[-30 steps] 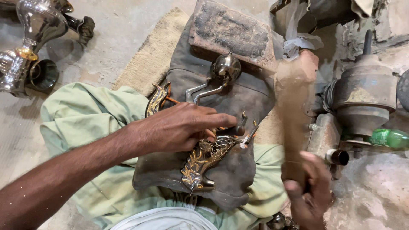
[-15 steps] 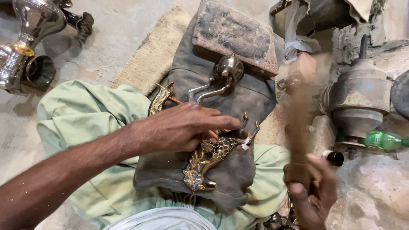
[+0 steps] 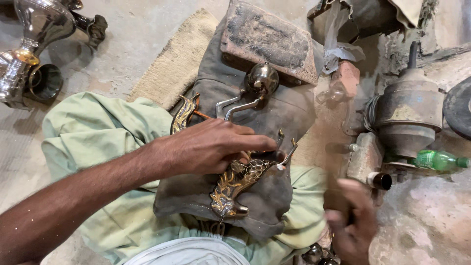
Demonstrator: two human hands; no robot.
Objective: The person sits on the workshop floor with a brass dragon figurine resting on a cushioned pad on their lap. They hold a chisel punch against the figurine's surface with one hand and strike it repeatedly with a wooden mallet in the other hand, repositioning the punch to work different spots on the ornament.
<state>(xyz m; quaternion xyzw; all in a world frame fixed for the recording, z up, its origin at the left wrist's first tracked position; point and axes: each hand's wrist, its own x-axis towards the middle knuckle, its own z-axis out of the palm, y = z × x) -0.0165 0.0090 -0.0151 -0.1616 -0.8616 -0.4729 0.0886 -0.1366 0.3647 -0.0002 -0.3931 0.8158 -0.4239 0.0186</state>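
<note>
Head view | grey cloth [image 3: 274, 113] draped over lap, under the work | left hand [image 3: 211, 147] pressed down, fingers closed on ornate brass casting [image 3: 235, 181] lying on the cloth | right hand [image 3: 351, 223] blurred at lower right, grip cannot be told | round polished knob [image 3: 262, 78] on cloth above

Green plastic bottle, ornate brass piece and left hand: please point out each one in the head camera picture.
green plastic bottle [image 3: 438, 160], head view, on the middle of its body.
ornate brass piece [image 3: 239, 180], head view, on its scaled golden middle.
left hand [image 3: 211, 146], head view, on the back of the hand.
</note>
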